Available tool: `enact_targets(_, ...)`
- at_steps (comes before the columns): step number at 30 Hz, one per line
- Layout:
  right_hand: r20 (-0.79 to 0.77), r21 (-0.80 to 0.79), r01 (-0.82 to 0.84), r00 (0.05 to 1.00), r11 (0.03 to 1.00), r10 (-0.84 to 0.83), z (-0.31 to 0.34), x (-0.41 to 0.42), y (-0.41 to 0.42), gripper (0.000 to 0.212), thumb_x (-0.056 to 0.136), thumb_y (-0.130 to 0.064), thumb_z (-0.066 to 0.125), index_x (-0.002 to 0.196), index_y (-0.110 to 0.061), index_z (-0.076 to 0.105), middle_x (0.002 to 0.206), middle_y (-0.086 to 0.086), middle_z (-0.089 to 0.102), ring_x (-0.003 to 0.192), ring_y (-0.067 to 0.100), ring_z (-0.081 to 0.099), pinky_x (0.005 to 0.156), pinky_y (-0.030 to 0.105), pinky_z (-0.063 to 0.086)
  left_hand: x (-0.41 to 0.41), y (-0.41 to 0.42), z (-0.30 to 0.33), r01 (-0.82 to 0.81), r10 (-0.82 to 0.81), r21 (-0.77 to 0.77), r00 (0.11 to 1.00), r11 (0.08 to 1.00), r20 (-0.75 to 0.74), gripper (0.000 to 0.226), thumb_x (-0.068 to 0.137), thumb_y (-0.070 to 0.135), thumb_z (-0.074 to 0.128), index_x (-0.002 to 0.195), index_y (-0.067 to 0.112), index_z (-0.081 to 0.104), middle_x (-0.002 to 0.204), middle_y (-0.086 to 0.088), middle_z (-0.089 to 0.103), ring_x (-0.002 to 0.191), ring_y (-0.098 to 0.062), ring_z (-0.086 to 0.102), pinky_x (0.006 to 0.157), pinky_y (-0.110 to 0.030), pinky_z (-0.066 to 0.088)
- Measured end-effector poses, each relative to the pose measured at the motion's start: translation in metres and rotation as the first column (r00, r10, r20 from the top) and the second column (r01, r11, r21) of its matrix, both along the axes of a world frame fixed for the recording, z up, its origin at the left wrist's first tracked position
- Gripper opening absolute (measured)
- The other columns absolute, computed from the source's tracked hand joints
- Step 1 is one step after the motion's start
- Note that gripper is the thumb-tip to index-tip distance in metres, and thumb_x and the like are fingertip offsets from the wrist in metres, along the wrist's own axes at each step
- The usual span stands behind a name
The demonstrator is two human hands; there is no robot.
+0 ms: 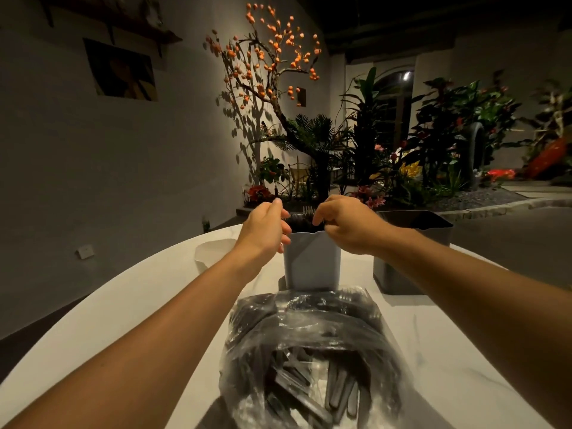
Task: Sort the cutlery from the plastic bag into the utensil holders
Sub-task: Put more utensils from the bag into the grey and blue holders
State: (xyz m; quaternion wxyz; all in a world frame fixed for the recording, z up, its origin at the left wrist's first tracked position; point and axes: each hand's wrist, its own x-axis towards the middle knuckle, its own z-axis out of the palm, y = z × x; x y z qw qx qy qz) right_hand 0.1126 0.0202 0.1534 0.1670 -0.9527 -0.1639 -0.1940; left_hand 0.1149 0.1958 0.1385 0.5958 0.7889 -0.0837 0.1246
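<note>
Head view looks forward and down, close over the table.

Bag, holders on table
Plastic bag nearest; utensil holder behind it, 2nd holder to its right.

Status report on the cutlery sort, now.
Both hands over light holder: left hand open, right hand curled, grip unclear. Forks stand inside. Bag still full. Nothing blocking.

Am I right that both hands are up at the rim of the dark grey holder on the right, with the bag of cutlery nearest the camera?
Not quite: in the head view both hands are at the light grey holder in the middle. The bag is nearest.
</note>
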Motion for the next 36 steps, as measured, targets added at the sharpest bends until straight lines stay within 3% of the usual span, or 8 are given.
enact_targets(4, -0.062, 0.071, -0.117, 0.991, 0.991, 0.122, -0.001, -0.048, 0.008, 0.017, 0.094, -0.012, 0.057, 0.1, -0.017, 0.072, 0.093, -0.006, 0.067, 0.088, 0.011, 0.063, 0.073, 0.022, 0.051, -0.042, -0.002, -0.008, 0.064, -0.062, 0.099, 0.998, 0.993, -0.019, 0.031, 0.107, 0.027, 0.041, 0.096, 0.007, 0.062, 0.072, -0.007, 0.063, 0.06, -0.02, 0.06, 0.056, -0.033, 0.049)
enact_targets(9, -0.496, -0.025, -0.272, 0.839, 0.962, 0.225, -0.021, -0.104, 0.009, 0.013, 0.094, -0.012, 0.063, 0.101, -0.018, 0.074, 0.092, -0.006, 0.072, 0.079, 0.007, 0.07, 0.068, 0.019, 0.057, -0.095, -0.001, -0.037, 0.1, -0.092, 0.268, 0.995, 0.958, -0.044, 0.032, 0.105, 0.018, 0.043, 0.086, 0.003, 0.064, 0.065, -0.01, 0.069, 0.049, -0.02, 0.064, 0.048, -0.029, 0.051)
enact_targets(11, -0.551, -0.158, -0.317, 0.814, 0.935, 0.183, -0.037, -0.119, 0.008, 0.017, 0.093, -0.012, 0.066, 0.1, -0.025, 0.075, 0.091, -0.013, 0.071, 0.08, 0.005, 0.07, 0.067, 0.017, 0.054, -0.112, -0.003, -0.054, 0.108, -0.098, 0.343, 0.994, 0.933, -0.047, 0.035, 0.105, 0.021, 0.043, 0.084, 0.005, 0.065, 0.064, -0.009, 0.07, 0.049, -0.019, 0.064, 0.048, -0.026, 0.049)
enact_targets(14, -0.508, -0.346, -0.322, 0.854, 0.881, 0.112, -0.066, -0.128, 0.005, 0.03, 0.091, -0.012, 0.067, 0.111, -0.033, 0.073, 0.101, -0.015, 0.067, 0.092, 0.009, 0.066, 0.074, 0.021, 0.054, -0.126, -0.007, -0.083, 0.051, -0.063, 0.451, 0.998, 0.891, 0.011, 0.035, 0.105, 0.024, 0.044, 0.083, 0.009, 0.067, 0.073, -0.01, 0.071, 0.059, -0.018, 0.065, 0.05, -0.025, 0.052)
enact_targets(18, -0.475, -0.346, -0.358, 0.864, 0.867, 0.167, -0.1, -0.123, 0.002, 0.043, 0.088, -0.011, 0.072, 0.123, -0.036, 0.067, 0.123, -0.008, 0.065, 0.106, 0.017, 0.063, 0.091, 0.03, 0.055, -0.124, -0.005, -0.117, -0.055, -0.01, 0.426, 0.989, 0.903, 0.148, 0.035, 0.103, 0.025, 0.044, 0.077, 0.013, 0.064, 0.073, -0.005, 0.065, 0.071, -0.023, 0.064, 0.068, -0.046, 0.055)
enact_targets(26, -0.127, -0.211, -0.353, 0.934, 0.911, 0.333, -0.134, -0.118, 0.0, 0.027, 0.091, -0.019, 0.07, 0.117, -0.027, 0.072, 0.121, -0.008, 0.064, 0.108, 0.01, 0.06, 0.092, 0.026, 0.054, -0.114, 0.014, -0.139, -0.017, -0.044, 0.347, 0.985, 0.938, 0.168, 0.034, 0.104, 0.022, 0.045, 0.076, 0.016, 0.064, 0.067, -0.002, 0.062, 0.061, -0.014, 0.056, 0.061, -0.03, 0.047)
enact_targets(30, -0.033, -0.245, -0.346, 0.937, 0.906, 0.349, -0.14, -0.122, -0.006, 0.025, 0.091, -0.019, 0.069, 0.116, -0.023, 0.073, 0.118, -0.006, 0.067, 0.107, 0.01, 0.063, 0.088, 0.013, 0.047, -0.115, 0.012, -0.143, -0.024, -0.071, 0.4, 0.973, 0.916, 0.221, 0.034, 0.103, 0.024, 0.047, 0.073, 0.019, 0.064, 0.066, 0.004, 0.061, 0.068, -0.014, 0.058, 0.067, -0.034, 0.05)
enact_targets(36, 0.021, -0.278, -0.343, 0.932, 0.897, 0.362, -0.144, -0.131, -0.003, 0.03, 0.086, -0.019, 0.077, 0.115, -0.023, 0.072, 0.117, -0.002, 0.065, 0.103, 0.016, 0.064, 0.088, 0.029, 0.057, -0.125, 0.016, -0.145, -0.002, -0.091, 0.414, 0.974, 0.91, 0.206, 0.035, 0.105, 0.025, 0.046, 0.075, 0.019, 0.063, 0.066, 0.007, 0.06, 0.065, -0.01, 0.056, 0.063, -0.026, 0.047)
